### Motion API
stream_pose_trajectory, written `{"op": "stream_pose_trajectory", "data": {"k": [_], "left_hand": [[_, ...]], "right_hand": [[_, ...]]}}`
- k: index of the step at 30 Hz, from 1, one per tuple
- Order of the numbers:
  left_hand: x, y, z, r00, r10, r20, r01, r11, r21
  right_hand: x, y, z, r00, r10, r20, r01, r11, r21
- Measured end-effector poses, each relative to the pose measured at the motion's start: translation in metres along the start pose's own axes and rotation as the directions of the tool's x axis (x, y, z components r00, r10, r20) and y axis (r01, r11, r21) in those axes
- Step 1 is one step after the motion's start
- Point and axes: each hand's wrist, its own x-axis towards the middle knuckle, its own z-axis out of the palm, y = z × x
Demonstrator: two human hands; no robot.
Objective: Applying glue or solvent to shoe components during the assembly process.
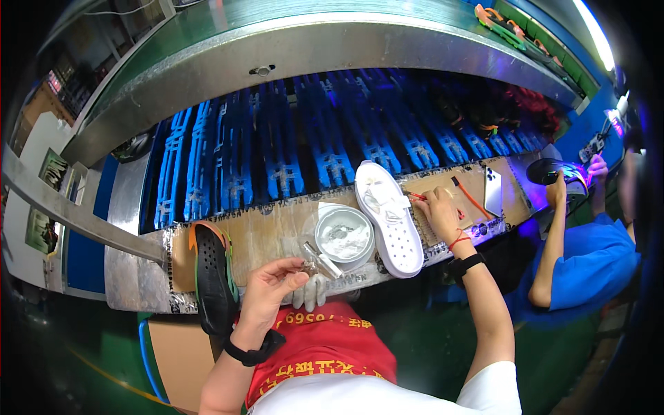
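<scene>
My left hand (273, 285) is closed in a pinch, thumb against fingertips, above the near table edge. What it pinches, if anything, is too small to make out. Beside it lie a white tube-like stick (323, 261) and a grey glove (311, 293) hanging over the edge. My right hand (441, 211) is closed around a slim red tool (416, 196), just right of a white perforated shoe sole (389, 218). A pale bowl (370, 247) of white powdery material stands left of the sole. At far left, a black shoe with orange and green trim (214, 277) leans at the table edge.
A red stick (472, 198) and a phone (492, 191) lie right of my right hand. Beyond the cardboard-covered table (266, 242) runs a rack of blue bars (280, 149). A co-worker in blue (588, 259) handles a dark shoe (546, 170) at right.
</scene>
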Motion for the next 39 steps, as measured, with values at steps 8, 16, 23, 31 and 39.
{"op": "stream_pose_trajectory", "data": {"k": [8, 16, 23, 31, 39], "left_hand": [[0.004, 0.002, 0.006, 0.998, 0.046, 0.035, -0.048, 0.997, 0.064], [0.013, 0.025, 0.018, 0.94, 0.32, 0.122, -0.313, 0.66, 0.683], [0.015, 0.041, 0.033, 0.836, 0.427, 0.345, -0.491, 0.299, 0.818], [0.007, 0.039, 0.031, 0.816, 0.411, 0.407, -0.54, 0.292, 0.789], [-0.031, 0.08, -0.093, 0.786, 0.61, -0.102, -0.118, 0.31, 0.943]], "right_hand": [[-0.004, -0.002, -0.01, 1.0, 0.005, -0.006, -0.004, 0.995, 0.101], [0.025, -0.132, -0.106, 0.98, -0.157, -0.119, 0.197, 0.752, 0.629], [0.015, -0.192, -0.116, 0.736, -0.675, -0.043, 0.623, 0.652, 0.431], [0.015, -0.209, -0.117, 0.578, -0.811, 0.09, 0.743, 0.568, 0.354], [0.009, -0.185, -0.125, 0.813, -0.575, 0.092, 0.497, 0.767, 0.407]]}}
